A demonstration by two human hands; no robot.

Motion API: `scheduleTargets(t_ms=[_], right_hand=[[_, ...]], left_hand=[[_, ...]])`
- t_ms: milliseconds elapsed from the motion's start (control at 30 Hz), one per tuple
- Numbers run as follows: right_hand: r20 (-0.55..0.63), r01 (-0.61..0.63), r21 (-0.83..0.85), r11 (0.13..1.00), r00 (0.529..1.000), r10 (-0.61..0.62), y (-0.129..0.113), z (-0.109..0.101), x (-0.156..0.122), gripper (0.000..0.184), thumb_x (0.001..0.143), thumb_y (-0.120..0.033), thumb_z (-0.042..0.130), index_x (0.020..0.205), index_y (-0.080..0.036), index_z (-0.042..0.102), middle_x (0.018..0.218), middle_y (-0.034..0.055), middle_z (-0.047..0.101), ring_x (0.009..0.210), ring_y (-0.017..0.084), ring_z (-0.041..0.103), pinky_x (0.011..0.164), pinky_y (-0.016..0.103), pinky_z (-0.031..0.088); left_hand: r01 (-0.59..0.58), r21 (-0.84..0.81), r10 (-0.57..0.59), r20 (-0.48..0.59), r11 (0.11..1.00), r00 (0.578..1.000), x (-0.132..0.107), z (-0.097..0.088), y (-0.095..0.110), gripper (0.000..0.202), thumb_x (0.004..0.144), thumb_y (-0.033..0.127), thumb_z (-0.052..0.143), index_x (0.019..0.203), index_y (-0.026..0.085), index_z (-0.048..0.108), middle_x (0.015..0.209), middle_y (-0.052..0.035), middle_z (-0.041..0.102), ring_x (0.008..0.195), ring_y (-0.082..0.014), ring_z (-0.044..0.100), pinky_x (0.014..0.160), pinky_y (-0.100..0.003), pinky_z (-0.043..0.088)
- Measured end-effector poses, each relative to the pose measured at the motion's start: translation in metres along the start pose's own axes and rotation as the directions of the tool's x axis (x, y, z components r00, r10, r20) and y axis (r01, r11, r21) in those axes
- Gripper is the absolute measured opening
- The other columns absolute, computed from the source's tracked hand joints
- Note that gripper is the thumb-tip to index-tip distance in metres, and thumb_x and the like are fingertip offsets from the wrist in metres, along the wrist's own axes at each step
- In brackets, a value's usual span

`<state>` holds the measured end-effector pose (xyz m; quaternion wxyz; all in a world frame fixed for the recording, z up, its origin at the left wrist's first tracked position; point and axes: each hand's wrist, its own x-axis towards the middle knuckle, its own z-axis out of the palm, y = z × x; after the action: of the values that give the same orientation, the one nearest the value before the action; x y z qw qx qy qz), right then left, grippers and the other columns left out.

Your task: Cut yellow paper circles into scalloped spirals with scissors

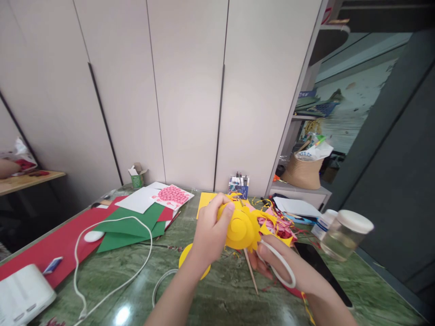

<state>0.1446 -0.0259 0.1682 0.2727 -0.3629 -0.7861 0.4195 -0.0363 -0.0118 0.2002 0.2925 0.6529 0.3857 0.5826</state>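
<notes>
A yellow paper flower (239, 227) with a spiral centre and pointed fringe hangs above the table in front of me. My left hand (214, 226) is closed on its left and upper side, thumb across the front. From below right, my right hand (268, 256) is closed on its lower fringe; some of its fingers are hidden behind the paper. A white ring-shaped bangle (285, 267) circles the right wrist. Beneath the flower a thin wooden stick (251, 274) slants down; whether fingers touch it I cannot tell. A yellow paper disc (186, 255) lies partly under my left forearm.
Yellow and pink paper scraps (277, 226) pile up behind the right hand. A black phone-like slab (319, 271) and a lidded jar of liquid (346, 237) stand right. Leftward lie green paper (131, 233), red paper (64, 240), a white cable (149, 240) and a white box-shaped device (25, 296).
</notes>
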Motion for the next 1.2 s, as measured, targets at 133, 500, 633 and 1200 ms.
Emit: scheduleTargets(t_ms=[133, 500, 633, 1200], right_hand=[[0.012, 0.0, 0.01, 1.0, 1.0, 0.0, 0.001, 0.0, -0.002, 0.058, 0.088, -0.064, 0.027, 0.071, -0.015, 0.053, 0.056, -0.0014, 0.046, 0.05, 0.011, 0.043, 0.049, 0.023, 0.034], [0.006, -0.007, 0.042, 0.999, 1.0, 0.007, 0.008, -0.003, 0.0, 0.054, 0.088, -0.063, 0.032, 0.071, -0.015, 0.052, 0.056, -0.0021, 0.045, 0.05, 0.011, 0.041, 0.048, 0.023, 0.032], [-0.008, -0.015, 0.043, 0.999, 1.0, 0.015, 0.007, -0.003, 0.0, 0.052, 0.088, -0.061, 0.035, 0.07, -0.016, 0.052, 0.058, -0.0018, 0.045, 0.05, 0.011, 0.041, 0.048, 0.023, 0.032], [-0.02, 0.01, 0.023, 1.0, 1.0, -0.009, 0.006, -0.003, 0.0, 0.057, 0.086, -0.067, 0.029, 0.073, -0.016, 0.052, 0.064, 0.0, 0.046, 0.055, 0.011, 0.037, 0.051, 0.023, 0.032]], left_hand=[[-0.002, 0.011, 0.002, 0.003, 1.0, 1.0, 0.0, -0.002, 0.001, 0.021, 0.087, 0.031, 0.044, 0.069, 0.019, 0.044, 0.062, 0.0039, 0.045, 0.058, -0.0113, 0.042, 0.054, -0.022, 0.031], [0.062, 0.031, -0.064, 0.1, 0.998, 0.993, 0.009, -0.018, -0.003, 0.016, 0.081, 0.029, 0.052, 0.07, 0.017, 0.051, 0.066, 0.0026, 0.047, 0.062, -0.0118, 0.043, 0.055, -0.021, 0.033], [0.052, -0.021, -0.051, 0.056, 0.998, 0.997, 0.01, -0.016, -0.003, 0.02, 0.083, 0.03, 0.051, 0.068, 0.016, 0.052, 0.065, 0.0018, 0.047, 0.062, -0.012, 0.042, 0.055, -0.021, 0.033], [0.04, -0.049, -0.037, 0.066, 0.998, 0.997, 0.006, -0.011, -0.002, 0.019, 0.083, 0.029, 0.051, 0.069, 0.016, 0.051, 0.066, 0.0027, 0.048, 0.062, -0.0105, 0.042, 0.055, -0.02, 0.034]])
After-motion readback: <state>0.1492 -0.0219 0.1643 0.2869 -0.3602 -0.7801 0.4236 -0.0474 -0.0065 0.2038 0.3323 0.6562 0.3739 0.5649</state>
